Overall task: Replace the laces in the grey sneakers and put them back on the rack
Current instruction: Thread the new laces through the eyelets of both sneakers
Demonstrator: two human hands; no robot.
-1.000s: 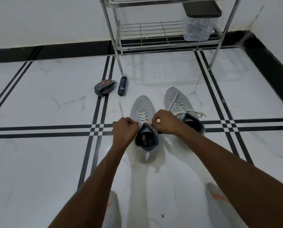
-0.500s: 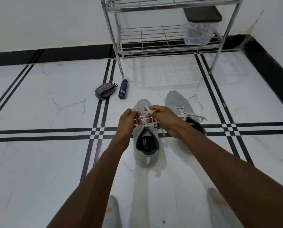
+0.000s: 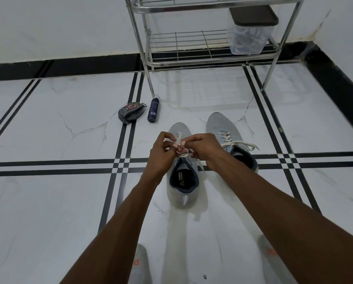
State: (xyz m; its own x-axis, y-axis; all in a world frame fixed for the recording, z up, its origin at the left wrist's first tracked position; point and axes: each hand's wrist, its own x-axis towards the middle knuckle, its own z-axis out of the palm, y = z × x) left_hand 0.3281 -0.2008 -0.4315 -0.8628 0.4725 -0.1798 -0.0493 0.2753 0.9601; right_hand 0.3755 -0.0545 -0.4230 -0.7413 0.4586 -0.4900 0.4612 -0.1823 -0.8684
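Head view shows the left hand (image 3: 161, 152) and right hand (image 3: 202, 148) pinched on the soft white lace (image 3: 178, 140) over the near grey sneaker (image 3: 182, 181) on the floor, seemingly forming a bow; limp cord, best gripped near the knot.

Your left hand (image 3: 162, 153) and right hand (image 3: 203, 148) cover the tongue and upper eyelets of the near grey knit sneaker (image 3: 182, 181); its white flat lace (image 3: 178, 140) vanishes between your fingers; the chrome wire rack (image 3: 202, 50) runs off the top edge; the print on the dark blue spray can (image 3: 153, 109) is too small to read.
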